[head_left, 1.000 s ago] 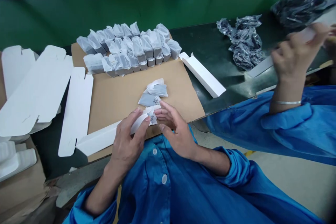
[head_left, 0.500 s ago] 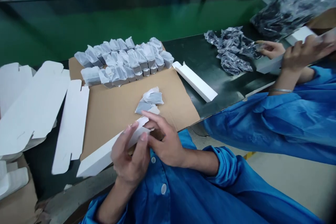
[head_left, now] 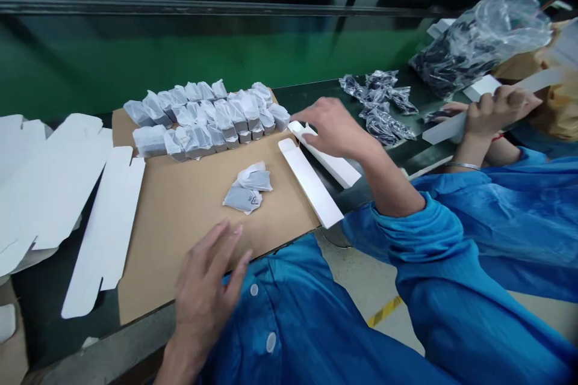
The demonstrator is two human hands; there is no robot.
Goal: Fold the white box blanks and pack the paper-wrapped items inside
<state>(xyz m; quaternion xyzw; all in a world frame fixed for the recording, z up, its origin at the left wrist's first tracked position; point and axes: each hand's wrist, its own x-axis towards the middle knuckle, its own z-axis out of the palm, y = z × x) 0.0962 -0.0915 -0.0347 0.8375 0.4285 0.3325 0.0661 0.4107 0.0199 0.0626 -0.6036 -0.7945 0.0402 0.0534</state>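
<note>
My left hand (head_left: 210, 283) is open, fingers spread, over the front edge of the cardboard sheet (head_left: 189, 192). Nothing is in it. On the sheet lie two small wrapped packets (head_left: 248, 187), one partly over the other, grey under thin white wrapping. My right hand (head_left: 332, 127) reaches out at the sheet's right side, fingers apart and holding nothing visible. Below it a long white carton (head_left: 311, 183) lies across the sheet's right edge. A second white carton (head_left: 338, 167) lies beside it, partly hidden by the hand; whether my fingers touch it I cannot tell.
Rows of wrapped packets (head_left: 212, 117) stand at the sheet's back. Flat white carton blanks (head_left: 49, 186) are piled on the left. Black items in clear plastic (head_left: 379, 108) and a large plastic bag (head_left: 478, 42) sit at the right, where a co-worker's hand (head_left: 492, 111) holds a white carton.
The white carton that was in both my hands now lies on the sheet's right edge. My right hand has moved right and away from me; my left hand has opened.
</note>
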